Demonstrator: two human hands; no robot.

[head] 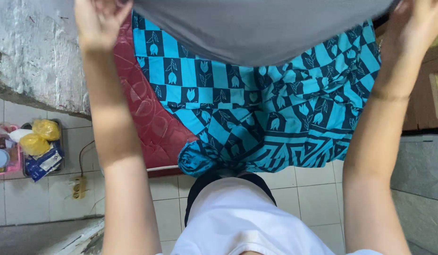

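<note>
Both my arms are raised in front of me, holding up a grey cloth (256,28) that sags across the top of the view. My left hand (98,21) grips its left edge, and my right hand (417,28) grips its right edge. Below the cloth lies a blue and turquoise checked sheet (275,113) with leaf motifs, spread over a dark red mattress (148,108). The sheet's near corner hangs bunched over the mattress edge. My white shirt fills the bottom middle.
A rough white wall (35,52) stands at the left. On the white tiled floor (313,193) sit a tray with yellow bags and packets (39,146) and a power strip (78,186) with its cable. A brown surface (429,94) lies at the right.
</note>
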